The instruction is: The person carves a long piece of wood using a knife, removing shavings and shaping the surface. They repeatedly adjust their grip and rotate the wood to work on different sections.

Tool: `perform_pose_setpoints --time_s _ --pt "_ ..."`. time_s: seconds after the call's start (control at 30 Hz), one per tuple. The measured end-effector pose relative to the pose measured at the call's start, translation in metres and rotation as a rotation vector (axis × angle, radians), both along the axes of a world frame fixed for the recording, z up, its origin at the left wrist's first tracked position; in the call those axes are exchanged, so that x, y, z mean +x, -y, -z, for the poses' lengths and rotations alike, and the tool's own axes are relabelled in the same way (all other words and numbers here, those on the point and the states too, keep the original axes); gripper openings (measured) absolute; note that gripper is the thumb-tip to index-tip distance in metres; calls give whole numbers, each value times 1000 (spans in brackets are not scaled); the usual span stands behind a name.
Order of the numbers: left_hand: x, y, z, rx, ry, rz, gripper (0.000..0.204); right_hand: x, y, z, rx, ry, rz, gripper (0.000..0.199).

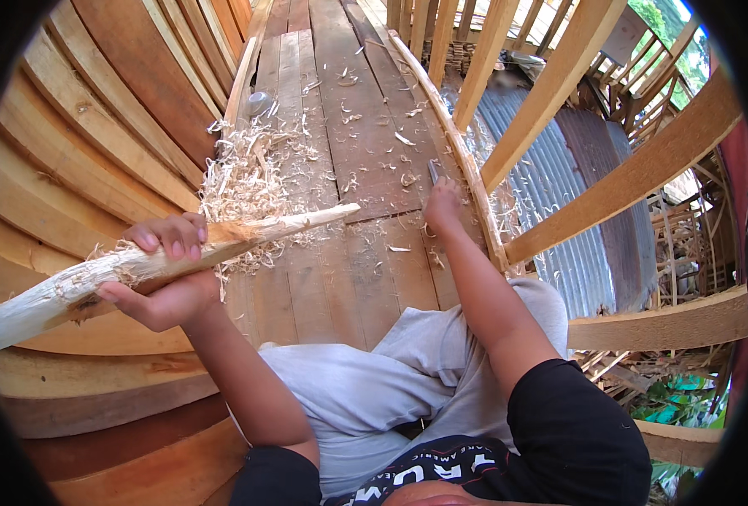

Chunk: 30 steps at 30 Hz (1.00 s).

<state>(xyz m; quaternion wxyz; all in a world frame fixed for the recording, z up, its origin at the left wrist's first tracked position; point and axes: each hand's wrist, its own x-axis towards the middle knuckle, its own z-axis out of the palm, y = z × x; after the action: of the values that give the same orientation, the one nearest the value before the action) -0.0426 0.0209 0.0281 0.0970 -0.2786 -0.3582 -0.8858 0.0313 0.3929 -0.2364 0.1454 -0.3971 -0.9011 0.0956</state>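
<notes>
A long, pale peeled wooden pole (150, 263) slants across the left side, thick at the lower left and tapering to a point at the right. Its surface is rough and whittled, with a brownish patch near the middle. My left hand (175, 274) grips it from below, thumb on the near side and fingers over the far side. To the right, close to the floor beside the wooden edge rail, my right hand (444, 205) is closed round a narrow tool with a grey metal blade (434, 171). Its handle is hidden in my fist.
Curly wood shavings (251, 173) are heaped on the plank floor (365, 152), with more scattered about. A small clear container (260, 104) stands beyond the heap. A board wall (95, 143) rises on the left. Wooden balusters (542, 93) line the right, above corrugated metal sheets (551, 185).
</notes>
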Motion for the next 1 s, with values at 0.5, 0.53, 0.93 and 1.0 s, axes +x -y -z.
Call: perform_pose_setpoints --time_s 0.5,0.53,0.93,1.0 --pt "-6 1 3 -7 -46 100 69 -108 -47 8 -29 -254 -271 23" --pt "-7 0 3 -12 -54 110 69 -116 -56 9 -14 -193 -248 24" --pt "-8 -4 5 -101 19 84 63 -143 -1 0 -143 -126 -398 67" --pt "-7 -6 4 -97 21 87 63 -132 25 -6 -131 -109 -526 70"
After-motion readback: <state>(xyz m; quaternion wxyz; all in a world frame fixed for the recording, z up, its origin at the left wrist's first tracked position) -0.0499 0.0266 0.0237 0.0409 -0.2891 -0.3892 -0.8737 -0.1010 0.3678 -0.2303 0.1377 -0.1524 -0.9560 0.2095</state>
